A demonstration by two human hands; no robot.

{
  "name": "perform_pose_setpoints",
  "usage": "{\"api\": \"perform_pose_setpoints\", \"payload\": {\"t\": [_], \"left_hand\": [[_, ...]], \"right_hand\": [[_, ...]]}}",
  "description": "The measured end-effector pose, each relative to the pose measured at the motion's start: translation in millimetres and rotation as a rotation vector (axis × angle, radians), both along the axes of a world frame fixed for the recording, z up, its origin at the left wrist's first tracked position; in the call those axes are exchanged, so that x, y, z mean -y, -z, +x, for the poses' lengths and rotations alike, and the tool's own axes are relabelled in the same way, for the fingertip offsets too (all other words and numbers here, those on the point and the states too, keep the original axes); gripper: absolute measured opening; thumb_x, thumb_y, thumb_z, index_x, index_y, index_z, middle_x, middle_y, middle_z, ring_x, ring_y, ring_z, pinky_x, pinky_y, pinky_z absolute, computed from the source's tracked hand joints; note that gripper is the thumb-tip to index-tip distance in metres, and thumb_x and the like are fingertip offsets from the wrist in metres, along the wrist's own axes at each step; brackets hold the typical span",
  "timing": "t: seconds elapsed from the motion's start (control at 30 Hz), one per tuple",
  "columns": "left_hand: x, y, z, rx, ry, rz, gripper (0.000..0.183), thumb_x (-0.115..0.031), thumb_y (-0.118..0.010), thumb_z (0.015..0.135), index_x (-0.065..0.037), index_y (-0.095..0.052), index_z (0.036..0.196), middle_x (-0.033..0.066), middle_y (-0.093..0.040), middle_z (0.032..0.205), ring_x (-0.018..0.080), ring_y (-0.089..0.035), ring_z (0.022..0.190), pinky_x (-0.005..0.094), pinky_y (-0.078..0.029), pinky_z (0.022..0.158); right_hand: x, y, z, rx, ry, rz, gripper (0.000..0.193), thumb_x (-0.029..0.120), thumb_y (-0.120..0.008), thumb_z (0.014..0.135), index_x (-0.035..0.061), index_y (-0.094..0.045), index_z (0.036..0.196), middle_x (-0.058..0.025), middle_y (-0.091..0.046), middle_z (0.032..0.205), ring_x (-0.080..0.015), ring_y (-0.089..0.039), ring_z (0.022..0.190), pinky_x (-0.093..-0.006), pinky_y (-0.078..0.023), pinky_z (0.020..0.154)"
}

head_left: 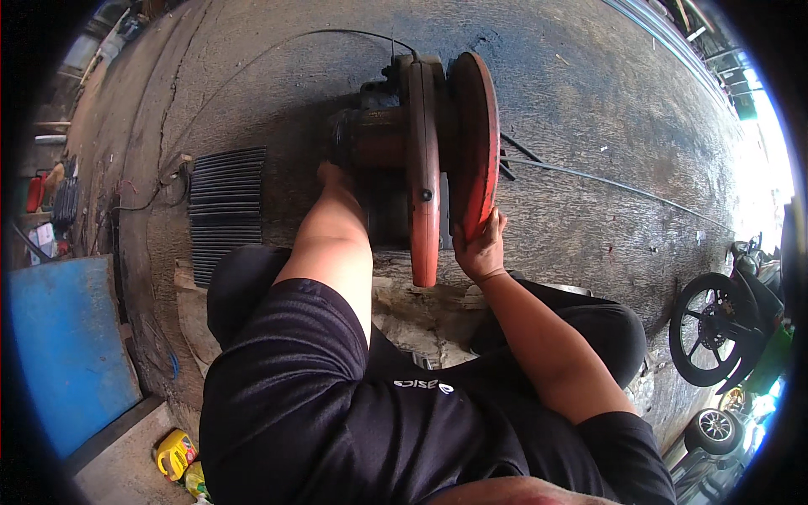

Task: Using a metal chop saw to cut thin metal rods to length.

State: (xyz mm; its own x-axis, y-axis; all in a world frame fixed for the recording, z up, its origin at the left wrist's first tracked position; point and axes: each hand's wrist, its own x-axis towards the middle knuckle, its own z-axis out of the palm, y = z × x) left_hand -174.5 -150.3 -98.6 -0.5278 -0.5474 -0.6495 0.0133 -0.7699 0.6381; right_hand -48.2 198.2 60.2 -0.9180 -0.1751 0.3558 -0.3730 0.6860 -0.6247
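A worn chop saw (387,139) stands on the dark ground in front of me, with a long red arm (425,227) and a round red guard (484,151) on its right side. At the near lower edge of that guard, my right hand (481,246) grips the rim, thumb on one side and fingers on the other. My left hand (333,173) reaches to the left side of the saw beside the motor housing; its fingers are hidden there. Left of the saw lies a neat row of thin dark metal bars (227,198).
A long thin rod (623,187) runs from the saw toward the right. The saw's cable (324,32) curves off to the left. A blue panel (71,345) and a yellow container (175,454) are at lower left. A motorcycle wheel (703,330) stands at right.
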Motion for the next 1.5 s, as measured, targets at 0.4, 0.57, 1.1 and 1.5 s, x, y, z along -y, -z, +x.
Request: {"api": "perform_pose_setpoints", "payload": {"t": [0.4, 0.57, 1.1, 1.5], "left_hand": [[-2, -14, 3, 0.109, 0.145, -0.216, 0.033, -0.025, -0.046, 0.092, -0.001, -0.062, 0.108, 0.0135, -0.063, 0.103, 0.0279, -0.062, 0.087, 0.042, -0.049, 0.074], [10, -2, 7, 0.336, 0.493, -0.576, 0.04, -0.025, -0.036, 0.094, -0.001, -0.061, 0.113, 0.0123, -0.064, 0.11, 0.0295, -0.063, 0.094, 0.0409, -0.049, 0.075], [23, 4, 0, 0.836, 0.972, -1.242, 0.038, -0.023, -0.037, 0.093, -0.002, -0.063, 0.111, 0.0117, -0.065, 0.108, 0.0282, -0.064, 0.094, 0.0397, -0.05, 0.075], [22, 19, 13, 0.636, 0.611, -0.786, 0.035, -0.021, -0.04, 0.092, -0.003, -0.065, 0.108, 0.0119, -0.066, 0.103, 0.0267, -0.064, 0.091, 0.0393, -0.051, 0.074]], "right_hand": [[1, -3, -1, -0.052, -0.051, 0.009, 0.086, 0.011, -0.07, 0.076, -0.0101, -0.011, 0.134, -0.0339, -0.039, 0.114, -0.0479, -0.044, 0.101, -0.0526, -0.042, 0.083], [-1, -5, -2, -0.096, -0.074, 0.008, 0.091, 0.01, -0.07, 0.076, -0.0062, -0.005, 0.136, -0.0335, -0.042, 0.111, -0.0475, -0.046, 0.095, -0.0547, -0.042, 0.078], [-36, -71, -152, 0.354, 0.249, 0.142, 0.027, 0.026, -0.048, 0.091, 0.0022, -0.06, 0.098, -0.0225, -0.064, 0.092, -0.0398, -0.06, 0.093, -0.0461, -0.047, 0.081], [-27, 27, -224, 0.653, -0.378, 0.748, 0.03, 0.027, -0.061, 0.085, 0.0125, -0.062, 0.111, -0.0146, -0.063, 0.111, -0.0327, -0.059, 0.107, -0.0441, -0.048, 0.089]]}}
